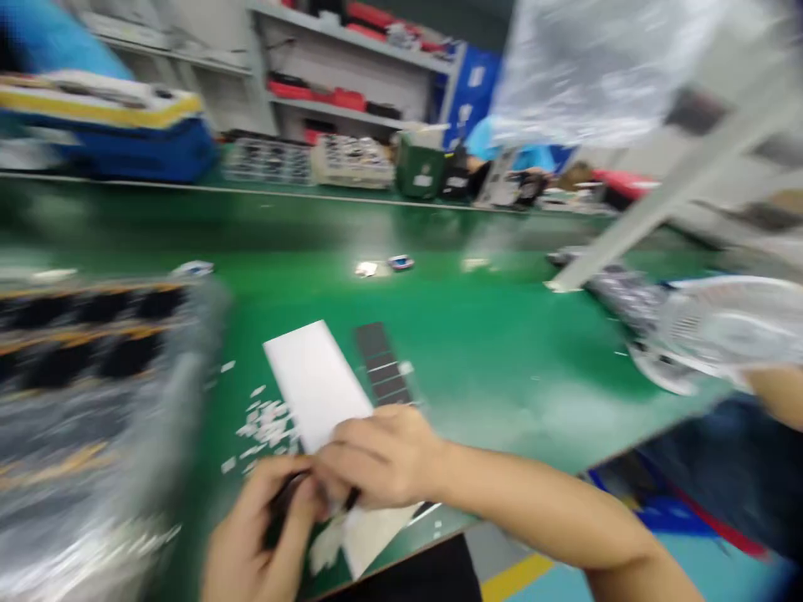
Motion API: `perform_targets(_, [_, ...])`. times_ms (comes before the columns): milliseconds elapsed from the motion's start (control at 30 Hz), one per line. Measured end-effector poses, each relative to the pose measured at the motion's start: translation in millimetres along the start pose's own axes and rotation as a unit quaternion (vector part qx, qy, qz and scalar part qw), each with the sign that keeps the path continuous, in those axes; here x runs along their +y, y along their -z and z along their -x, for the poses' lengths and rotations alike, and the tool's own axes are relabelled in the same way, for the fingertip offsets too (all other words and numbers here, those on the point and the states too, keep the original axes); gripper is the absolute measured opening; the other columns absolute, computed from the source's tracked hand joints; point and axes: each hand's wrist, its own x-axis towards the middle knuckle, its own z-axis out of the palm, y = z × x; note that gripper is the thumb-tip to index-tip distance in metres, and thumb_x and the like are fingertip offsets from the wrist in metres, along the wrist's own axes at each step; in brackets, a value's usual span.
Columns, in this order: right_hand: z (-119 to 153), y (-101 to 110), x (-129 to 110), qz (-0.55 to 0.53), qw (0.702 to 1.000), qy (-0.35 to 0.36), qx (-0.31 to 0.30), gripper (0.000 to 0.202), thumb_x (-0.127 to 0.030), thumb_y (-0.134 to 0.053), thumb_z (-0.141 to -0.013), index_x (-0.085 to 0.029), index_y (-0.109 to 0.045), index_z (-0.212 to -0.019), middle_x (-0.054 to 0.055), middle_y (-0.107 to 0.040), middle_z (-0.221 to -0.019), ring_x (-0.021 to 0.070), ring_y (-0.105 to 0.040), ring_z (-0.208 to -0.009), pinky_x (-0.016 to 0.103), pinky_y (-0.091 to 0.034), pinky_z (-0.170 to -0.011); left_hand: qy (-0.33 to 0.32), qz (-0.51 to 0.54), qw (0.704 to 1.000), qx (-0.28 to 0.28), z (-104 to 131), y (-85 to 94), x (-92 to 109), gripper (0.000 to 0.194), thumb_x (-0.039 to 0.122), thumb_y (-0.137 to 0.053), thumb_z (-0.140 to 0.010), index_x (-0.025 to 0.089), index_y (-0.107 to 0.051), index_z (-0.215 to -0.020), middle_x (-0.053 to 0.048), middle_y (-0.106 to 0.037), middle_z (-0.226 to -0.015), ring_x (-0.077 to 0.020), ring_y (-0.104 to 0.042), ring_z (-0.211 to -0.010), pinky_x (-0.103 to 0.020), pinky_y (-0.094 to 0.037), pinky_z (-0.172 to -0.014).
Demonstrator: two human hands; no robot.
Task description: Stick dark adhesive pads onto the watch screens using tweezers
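Observation:
My left hand (263, 522) pinches a small dark piece, partly hidden between thumb and fingers; its kind is too blurred to tell. Against it, my right hand (382, 460) is closed with fingers bent inward, and a bit of something dark shows beneath them. Both hands meet over the near end of a white rectangular sheet (317, 376). A dark grey strip (380, 355), split into sections by pale lines, lies just right of the sheet. Small white scraps (269, 422) are scattered to its left. Cream-coloured paper (376, 535) sticks out below my right hand.
Plastic-wrapped trays with black rectangles (135, 351) fill the left side. A white fan (740, 322) and a slanted post (621, 234) stand right. Parts boxes (355, 160) line the back ledge. Another person's arm (774, 393) shows at the right edge.

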Motion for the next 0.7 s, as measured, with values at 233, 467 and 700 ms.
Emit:
perform_targets(233, [9, 4, 8, -0.057, 0.998, -0.014, 0.021, 0.010, -0.012, -0.062, -0.087, -0.011, -0.065, -0.097, 0.005, -0.069, -0.086, 0.0110, -0.063, -0.069, 0.024, -0.048, -0.058, 0.024, 0.057, 0.996, -0.057, -9, -1.2, 15, 0.010, 0.026, -0.046, -0.101, 0.022, -0.054, -0.097, -0.001, -0.065, -0.083, -0.0151, -0.065, -0.077, -0.024, -0.049, -0.072])
perform_targets(467, [12, 1, 6, -0.059, 0.998, -0.021, 0.016, 0.011, -0.009, -0.060, -0.088, -0.012, -0.065, -0.097, 0.005, -0.069, -0.086, 0.0107, -0.063, -0.071, 0.024, -0.050, -0.056, 0.030, 0.076, 0.995, -0.053, -5, -0.5, 15, 0.009, 0.025, -0.046, -0.101, 0.022, -0.054, -0.098, 0.000, -0.063, -0.077, -0.0165, -0.065, -0.082, -0.024, -0.046, -0.072])
perform_targets(700, [3, 3, 3, -0.040, 0.999, -0.027, -0.011, 0.008, -0.014, -0.059, -0.091, -0.011, -0.065, -0.095, 0.004, -0.069, -0.083, 0.0107, -0.064, -0.067, 0.024, -0.050, -0.054, 0.015, 0.049, 0.998, -0.046, -8, 1.4, 18, 0.008, 0.021, -0.047, -0.100, 0.022, -0.054, -0.097, 0.000, -0.067, -0.083, -0.0133, -0.063, -0.073, -0.022, -0.044, -0.065])
